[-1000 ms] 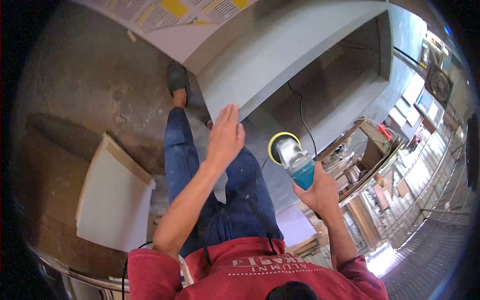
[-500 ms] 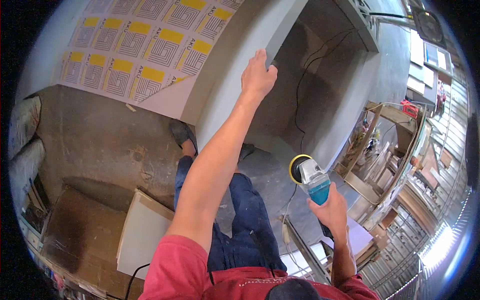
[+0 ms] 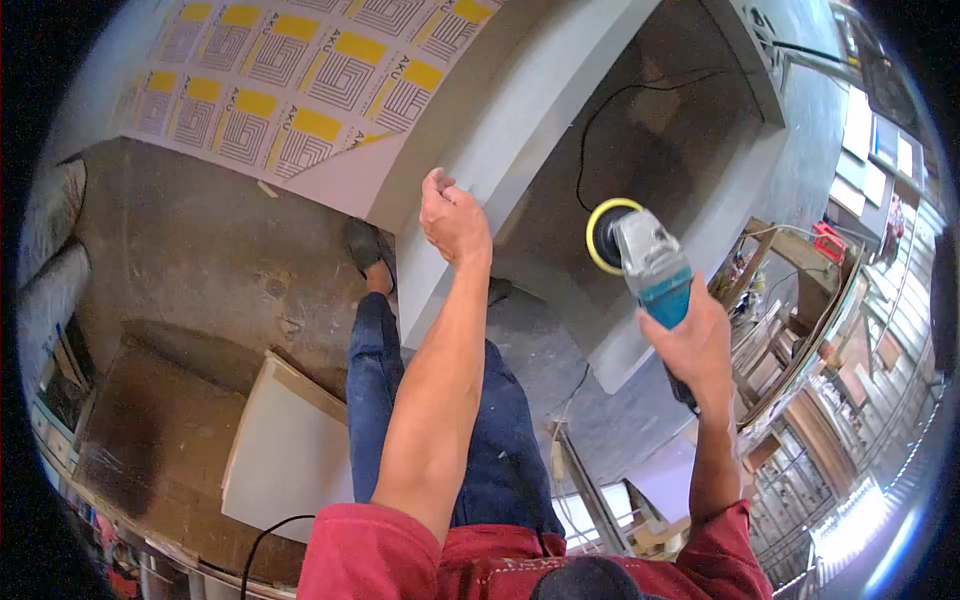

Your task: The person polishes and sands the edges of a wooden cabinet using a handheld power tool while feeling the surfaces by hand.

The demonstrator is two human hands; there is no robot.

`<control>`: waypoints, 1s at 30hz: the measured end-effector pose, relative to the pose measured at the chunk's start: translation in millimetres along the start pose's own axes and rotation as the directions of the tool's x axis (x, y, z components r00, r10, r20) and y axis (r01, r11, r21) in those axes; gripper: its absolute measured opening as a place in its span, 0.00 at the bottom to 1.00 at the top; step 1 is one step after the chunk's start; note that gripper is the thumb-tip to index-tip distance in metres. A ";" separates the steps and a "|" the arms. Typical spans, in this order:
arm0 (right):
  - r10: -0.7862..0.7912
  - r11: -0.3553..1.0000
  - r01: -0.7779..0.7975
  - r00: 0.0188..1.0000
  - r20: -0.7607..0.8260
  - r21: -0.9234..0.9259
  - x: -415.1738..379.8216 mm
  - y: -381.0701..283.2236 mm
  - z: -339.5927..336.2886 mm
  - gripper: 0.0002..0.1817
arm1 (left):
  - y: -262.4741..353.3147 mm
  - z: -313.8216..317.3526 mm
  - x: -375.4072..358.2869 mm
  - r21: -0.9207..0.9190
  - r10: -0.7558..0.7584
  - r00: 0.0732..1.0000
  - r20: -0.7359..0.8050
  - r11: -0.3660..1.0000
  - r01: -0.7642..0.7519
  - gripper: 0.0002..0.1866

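Observation:
My right hand [image 3: 692,335] is wrapped round the teal body of a power sander [image 3: 655,270], whose round yellow-edged pad faces left above the open part of a grey cabinet. Over the long grey panel [image 3: 520,130] of that cabinet is my left hand [image 3: 455,218], its fingers curled; whether it touches the panel or holds anything small is hidden. A black cord [image 3: 583,150] runs inside the cabinet behind the sander.
A board with yellow and white AKU-printed film [image 3: 300,85] lies at the upper left. Cardboard [image 3: 165,450] and a white panel [image 3: 285,450] rest on the floor at lower left. Wooden shelving with scraps [image 3: 800,260] stands at the right.
My left hand has come down and left along the panel, from its far edge, and its fingers have curled. My right hand has raised the sander up and to the right.

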State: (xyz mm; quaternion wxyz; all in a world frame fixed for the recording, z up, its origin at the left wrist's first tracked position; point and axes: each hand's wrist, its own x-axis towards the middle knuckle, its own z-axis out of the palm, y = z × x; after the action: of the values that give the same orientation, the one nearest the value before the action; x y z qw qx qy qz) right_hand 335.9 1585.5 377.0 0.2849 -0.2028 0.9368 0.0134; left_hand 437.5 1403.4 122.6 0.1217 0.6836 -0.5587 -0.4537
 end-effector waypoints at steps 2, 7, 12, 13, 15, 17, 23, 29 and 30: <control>-0.060 0.998 0.060 0.998 -0.010 -0.011 30.6 -16.5 -8.4 0.28 | 2.4 5.2 2.7 0.023 -0.040 0.997 -0.069 0.999 0.041 0.20; -0.207 0.972 0.205 0.978 -0.003 -0.113 91.7 -57.7 -20.6 0.28 | 2.5 7.0 3.6 -0.006 -0.053 0.991 -0.120 0.999 0.053 0.23; -0.256 0.943 0.267 0.963 0.080 -0.198 123.5 -90.9 -24.6 0.29 | 3.8 7.9 5.6 -0.019 -0.035 0.984 -0.175 0.999 0.032 0.29; -0.257 0.935 0.278 0.959 0.118 -0.222 123.7 -95.0 -25.7 0.29 | 4.4 4.6 2.9 -0.019 -0.024 0.986 -0.167 1.000 0.021 0.30; -0.255 0.922 0.288 0.954 0.157 -0.257 130.0 -101.2 -28.0 0.29 | 7.6 4.2 2.7 -0.026 -0.022 0.988 -0.154 0.999 0.018 0.31; -0.261 0.911 0.316 0.940 0.222 -0.264 135.0 -102.8 -29.7 0.29 | 10.6 3.4 1.5 -0.017 0.000 0.986 -0.164 1.000 -0.003 0.32; -0.238 0.885 0.322 0.934 0.267 -0.337 148.5 -106.3 -35.9 0.29 | 9.7 1.1 -1.0 -0.010 -0.008 0.988 -0.156 1.000 0.007 0.33; -0.268 0.890 0.311 0.949 0.168 -0.334 189.7 -90.9 -56.7 0.31 | 11.5 1.1 -0.1 0.018 -0.013 0.991 -0.136 1.000 0.016 0.32; -0.274 0.895 0.308 0.950 0.149 -0.322 200.0 -83.7 -61.1 0.31 | 10.9 1.3 -0.1 0.016 -0.013 0.991 -0.136 1.000 0.015 0.32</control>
State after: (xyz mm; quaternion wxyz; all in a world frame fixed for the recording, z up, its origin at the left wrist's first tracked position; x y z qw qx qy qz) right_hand 185.0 1425.7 327.9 0.2906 -0.3861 0.8637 0.1430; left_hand 429.4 1400.1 129.2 0.1504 0.7178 -0.5481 -0.4021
